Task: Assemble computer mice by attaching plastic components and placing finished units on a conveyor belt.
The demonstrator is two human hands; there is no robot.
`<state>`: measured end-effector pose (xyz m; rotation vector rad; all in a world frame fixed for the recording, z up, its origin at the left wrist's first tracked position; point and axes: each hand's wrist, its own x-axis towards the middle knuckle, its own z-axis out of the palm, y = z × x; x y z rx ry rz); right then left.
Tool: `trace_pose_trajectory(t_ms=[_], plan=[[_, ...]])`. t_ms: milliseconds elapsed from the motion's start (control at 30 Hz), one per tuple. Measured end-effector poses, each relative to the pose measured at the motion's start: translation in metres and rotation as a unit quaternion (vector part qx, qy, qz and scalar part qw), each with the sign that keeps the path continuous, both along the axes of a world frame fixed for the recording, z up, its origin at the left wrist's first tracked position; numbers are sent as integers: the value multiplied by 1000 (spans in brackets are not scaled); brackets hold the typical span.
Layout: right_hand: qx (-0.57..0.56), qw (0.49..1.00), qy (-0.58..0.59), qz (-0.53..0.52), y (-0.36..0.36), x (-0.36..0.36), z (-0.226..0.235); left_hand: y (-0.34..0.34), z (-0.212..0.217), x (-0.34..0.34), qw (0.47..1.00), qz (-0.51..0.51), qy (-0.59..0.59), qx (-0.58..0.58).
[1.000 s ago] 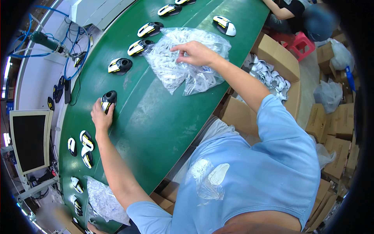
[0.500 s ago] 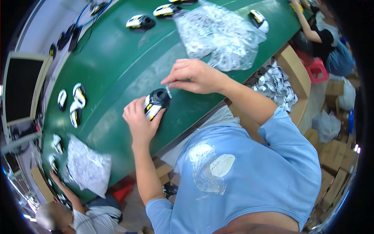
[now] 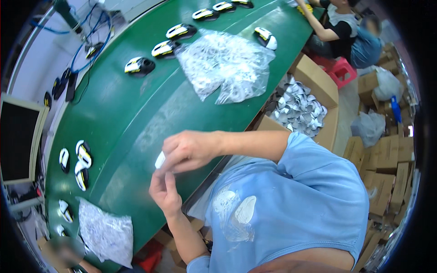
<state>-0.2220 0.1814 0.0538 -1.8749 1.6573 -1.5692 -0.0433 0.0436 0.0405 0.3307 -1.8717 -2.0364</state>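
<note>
Over the near part of the green table, my two hands meet at the fingertips. My right hand [image 3: 189,150] is closed with bent fingers, and a small smooth white piece [image 3: 160,160] sticks out past them. Just below, my left hand [image 3: 166,193] has curled fingers pinched at the lower end of that piece. Most of the piece is hidden behind the fingers, so its full shape cannot be told. The black, white and yellow mouse-shaped shell held earlier does not show in my hands.
Similar mouse-shaped shells [image 3: 139,67] stand along the green table [image 3: 136,104]. Clear plastic bags lie at the far side [image 3: 227,63] and left [image 3: 107,232]. A carton [image 3: 330,123] of curved grey-white pieces stands at the right. A monitor [image 3: 20,139] is at the left; co-workers sit at both ends.
My view has shifted. My left hand no longer shows the shell in its grip; my right hand has come down to it, and a white piece now shows between them.
</note>
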Motion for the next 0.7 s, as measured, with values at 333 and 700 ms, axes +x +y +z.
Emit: trace_pose_trajectory(t_ms=[333,700], plan=[[-18,990,-36,-134,23,2,-12,17,3,-15,990,42,-43,129],[-23,980,-139,-139,19,18,-7,22,-14,-12,992,78,82,60]])
